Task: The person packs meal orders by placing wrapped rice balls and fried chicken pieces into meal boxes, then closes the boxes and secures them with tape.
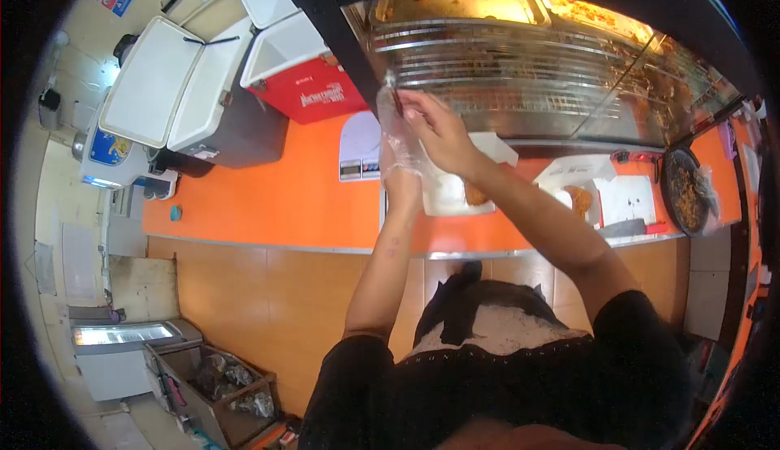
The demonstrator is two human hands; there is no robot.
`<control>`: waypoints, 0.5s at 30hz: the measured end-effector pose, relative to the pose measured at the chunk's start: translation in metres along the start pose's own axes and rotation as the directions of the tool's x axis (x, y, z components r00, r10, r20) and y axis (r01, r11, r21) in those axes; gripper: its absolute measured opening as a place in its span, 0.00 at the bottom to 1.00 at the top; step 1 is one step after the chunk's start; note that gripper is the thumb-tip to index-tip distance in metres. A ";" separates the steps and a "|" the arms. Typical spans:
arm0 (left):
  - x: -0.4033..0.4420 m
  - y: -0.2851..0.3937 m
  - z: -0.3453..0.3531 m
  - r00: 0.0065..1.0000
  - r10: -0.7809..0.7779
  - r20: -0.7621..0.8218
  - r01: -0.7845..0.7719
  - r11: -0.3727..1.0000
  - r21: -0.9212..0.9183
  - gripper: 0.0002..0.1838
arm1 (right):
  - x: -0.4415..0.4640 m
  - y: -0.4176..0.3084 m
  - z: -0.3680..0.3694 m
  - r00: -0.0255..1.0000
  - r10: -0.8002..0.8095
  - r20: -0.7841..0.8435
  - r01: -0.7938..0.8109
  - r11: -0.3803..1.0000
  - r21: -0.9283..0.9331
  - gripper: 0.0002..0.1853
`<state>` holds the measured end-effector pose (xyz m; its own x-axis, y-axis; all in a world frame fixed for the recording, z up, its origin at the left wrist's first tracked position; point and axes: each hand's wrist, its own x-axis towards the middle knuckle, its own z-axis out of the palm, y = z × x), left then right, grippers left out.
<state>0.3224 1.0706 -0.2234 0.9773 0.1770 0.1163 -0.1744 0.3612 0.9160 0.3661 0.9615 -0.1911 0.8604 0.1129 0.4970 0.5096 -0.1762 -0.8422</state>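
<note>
From where I stand, the person has both hands raised over the worktop [309,198], in front of the glass display case [520,84]. A clear plastic cover [393,129], which might be a bag or a glove, is drawn over the left hand [400,164]; it reaches past the fingers, and I can't tell how far open that hand is underneath. The right hand [439,129] is bent inward, its fingers closed on the upper part of the plastic.

Just left of the plastic, a pale kitchen scale [360,157] sits on the orange surface. Below the right hand and forearm lies an open white box [445,196], partly hidden by the arm, with a browned piece of food [475,196] in it. Further right is a second open box [578,171], also holding something browned, then a white board [627,200] with a knife [621,228] along its near edge. Beyond the board stands a round black pan [686,190] with brown bits inside.

Off to the left, a grey cooler [227,125] and a red cooler [309,88] stand side by side with their lids up. A small teal item [175,214] lies near the worktop's left end. Inside the display case, trays glow under warm light.
</note>
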 end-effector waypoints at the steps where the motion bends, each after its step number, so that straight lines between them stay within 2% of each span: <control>1: -0.007 0.005 -0.002 0.998 -0.048 -0.027 0.051 0.993 0.106 0.25 | 0.002 0.000 0.000 0.999 -0.009 0.046 0.010 1.000 -0.013 0.20; 3: -0.027 -0.004 -0.019 0.955 -0.261 -0.145 0.284 0.942 0.181 0.23 | 0.002 0.003 -0.005 0.996 0.025 0.091 -0.027 0.999 0.019 0.19; 4: -0.037 -0.020 -0.035 0.996 0.086 -0.001 -0.070 0.828 0.556 0.22 | -0.001 0.003 -0.005 0.991 0.067 0.118 -0.082 0.989 0.125 0.19; 5: -0.049 -0.035 -0.051 0.902 0.342 0.263 -0.409 0.484 0.774 0.21 | -0.003 0.004 -0.006 0.984 0.105 0.146 -0.137 0.964 0.227 0.19; 6: -0.064 -0.049 -0.063 0.903 0.337 0.267 -0.409 0.484 0.774 0.21 | -0.010 0.006 -0.009 0.984 0.110 0.142 -0.140 0.964 0.228 0.19; 8: -0.109 -0.083 -0.077 0.954 0.293 0.069 -0.268 0.721 0.639 0.19 | -0.042 0.013 -0.020 0.975 0.209 0.076 -0.223 0.918 0.328 0.18; 10: -0.137 -0.105 -0.084 0.974 0.186 -0.127 -0.116 0.898 0.425 0.16 | -0.094 0.040 -0.042 0.897 0.439 0.047 -0.433 0.856 0.283 0.18; 12: -0.097 -0.107 -0.094 0.963 -0.058 -0.262 0.192 0.832 0.521 0.19 | -0.162 0.068 -0.048 0.875 0.471 -0.115 -0.476 0.879 -0.020 0.20; 13: -0.072 -0.124 -0.101 0.964 -0.078 -0.254 0.194 0.858 0.476 0.20 | -0.190 0.087 -0.045 0.874 0.475 -0.104 -0.480 0.877 -0.029 0.20; 14: -0.051 -0.142 -0.107 0.966 -0.098 -0.241 0.197 0.880 0.432 0.20 | -0.218 0.107 -0.041 0.884 0.445 -0.146 -0.468 0.844 -0.260 0.23; 15: -0.033 -0.146 -0.101 0.965 -0.129 -0.228 0.235 0.812 0.534 0.19 | -0.232 0.116 -0.040 0.898 0.402 -0.182 -0.438 0.763 -0.476 0.27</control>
<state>0.3036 1.1048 -0.4001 0.9385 0.3325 -0.0935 0.1520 -0.1546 0.9762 0.2258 0.8761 -0.3960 0.9783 -0.1474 0.1459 0.0156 -0.6494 -0.7603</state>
